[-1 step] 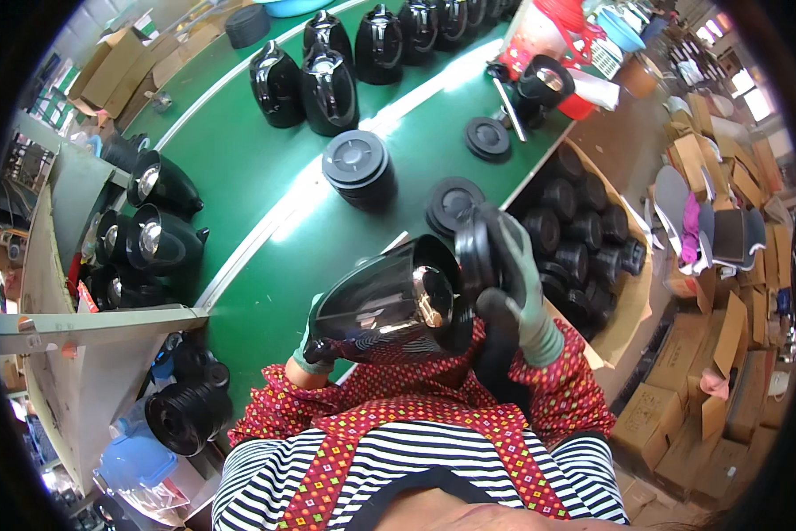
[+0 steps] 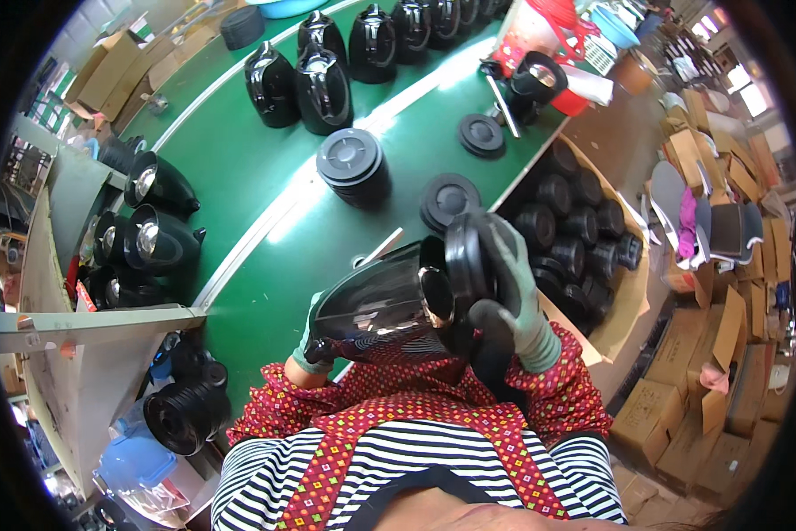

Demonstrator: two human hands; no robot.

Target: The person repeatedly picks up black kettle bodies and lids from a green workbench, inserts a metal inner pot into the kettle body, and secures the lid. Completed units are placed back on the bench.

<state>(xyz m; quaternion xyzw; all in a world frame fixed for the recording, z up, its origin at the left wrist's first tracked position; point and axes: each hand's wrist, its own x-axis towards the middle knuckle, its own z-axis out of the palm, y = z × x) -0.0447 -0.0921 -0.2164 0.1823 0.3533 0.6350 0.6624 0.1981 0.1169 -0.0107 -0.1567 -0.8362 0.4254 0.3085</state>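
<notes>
Far left: a grey metal shelf (image 2: 79, 323) carries glossy black plastic kettle bodies (image 2: 154, 239), lying on their sides with bright openings showing; more sit below it.

Centre left: the left hand (image 2: 314, 341), in a green work glove, grips the near left end of a glossy black plastic kettle body with a chrome ring (image 2: 389, 305). Its fingers are wrapped around that end, though the kettle hides most of them. The kettle is held in the air, tilted on its side, just above the near edge of the green conveyor counter (image 2: 238, 177) and close to the person's chest.

Centre: stacked dark grey round plastic bases (image 2: 352, 164) and a flatter black disc (image 2: 449, 196) stand on the counter; upright black kettles (image 2: 314, 84) wait at the far side.

Centre right: the right hand (image 2: 517, 296), gloved in grey-green, presses a round black plastic base (image 2: 469, 257) against the kettle's right end, fingers spread over the disc and closed on it.

Right: a cardboard box of black round parts (image 2: 584, 239) sits beside the counter; folded cartons (image 2: 699, 345) lie beyond.

Risk, as a judgement: the glossy shell may slip in gloved fingers, since the left grip is at one end only; a base pressed on askew could jam or scratch the surface.
</notes>
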